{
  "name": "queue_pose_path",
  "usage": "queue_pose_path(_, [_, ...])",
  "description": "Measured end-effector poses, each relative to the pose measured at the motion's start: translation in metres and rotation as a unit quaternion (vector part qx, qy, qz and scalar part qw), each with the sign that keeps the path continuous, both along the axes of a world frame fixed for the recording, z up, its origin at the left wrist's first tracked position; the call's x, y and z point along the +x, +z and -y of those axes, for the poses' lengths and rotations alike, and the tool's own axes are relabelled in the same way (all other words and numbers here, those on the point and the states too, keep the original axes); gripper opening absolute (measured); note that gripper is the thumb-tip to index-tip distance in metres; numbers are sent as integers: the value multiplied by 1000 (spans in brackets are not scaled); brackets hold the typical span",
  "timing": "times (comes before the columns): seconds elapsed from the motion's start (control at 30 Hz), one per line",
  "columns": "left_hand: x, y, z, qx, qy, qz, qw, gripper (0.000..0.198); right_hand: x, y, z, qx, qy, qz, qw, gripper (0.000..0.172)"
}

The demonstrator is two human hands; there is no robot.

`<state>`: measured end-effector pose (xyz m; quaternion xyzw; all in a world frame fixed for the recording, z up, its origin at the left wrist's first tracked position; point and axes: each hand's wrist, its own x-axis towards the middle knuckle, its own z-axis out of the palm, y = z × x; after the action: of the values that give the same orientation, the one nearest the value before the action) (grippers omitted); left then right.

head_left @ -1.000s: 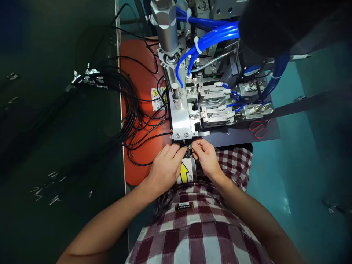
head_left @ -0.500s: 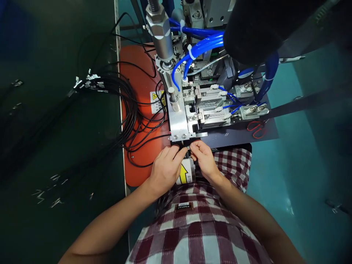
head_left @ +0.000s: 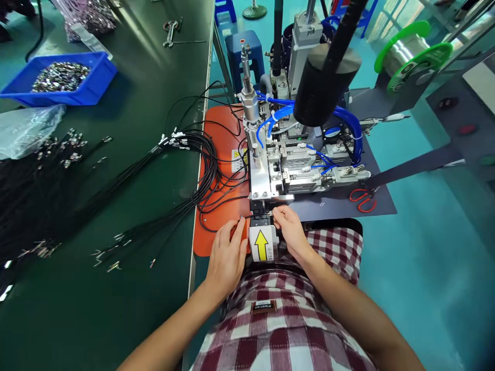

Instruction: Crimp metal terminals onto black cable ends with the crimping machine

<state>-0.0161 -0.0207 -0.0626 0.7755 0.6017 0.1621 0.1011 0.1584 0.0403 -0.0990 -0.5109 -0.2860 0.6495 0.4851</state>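
Note:
My left hand [head_left: 227, 252] lies over the front of the orange plate [head_left: 216, 121], its fingers stretched out and slightly apart. Its index fingertip is beside a thin black cable, and I cannot tell whether it touches it. This cable runs across the black feed block at the front of the machine [head_left: 260, 175]. On the other side, my right hand [head_left: 289, 229] pinches the small metal connector [head_left: 270, 213] at the cable's end between thumb and forefinger. Between my hands sits a white guard with a yellow arrow [head_left: 262, 245] pointing away from me.
A coil of black cables [head_left: 211, 175] spans the plate and the green table [head_left: 154, 309]. A blue bin [head_left: 96, 77] of metal parts stands far left, near wrenches [head_left: 170, 35]. Red-handled scissors [head_left: 362, 200] lie right of the machine; a green wire spool [head_left: 439, 54] is beyond.
The view has swung, so more of the table and the room shows. My left hand has drawn back leftward from the connector and its fingers have spread. My right hand keeps its pinch.

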Motion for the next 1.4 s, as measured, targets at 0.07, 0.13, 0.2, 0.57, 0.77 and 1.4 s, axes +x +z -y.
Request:
queue_pose_path(0.07, [-4, -5, 5, 7, 10, -28, 1000, 52, 0, -1, 0, 0, 2, 1, 1000, 34])
queue_pose_path(0.13, [-7, -8, 3, 16, 3, -45, 999, 51, 0, -2, 0, 1, 3, 3, 1000, 34])
queue_pose_path(0.2, [-11, -10, -3, 19, -11, -58, 998, 50, 0, -2, -1, 2, 5, 6, 1000, 34])
queue_pose_path(0.57, [-15, -11, -5, 15, -16, -57, 998, 47, 24, 1, 4, -15, -27, 21, 999, 40])
queue_pose_path(0.77, [-13, -11, -18, 19, -13, -48, 999, 47, 34, 3, 15, -40, -58, 13, 997, 33])
queue_pose_path(1.4, [-112, 14, -73, 122, 151, -81, 978, 22, 55, 31, 25, -23, -70, 6, 997, 25])
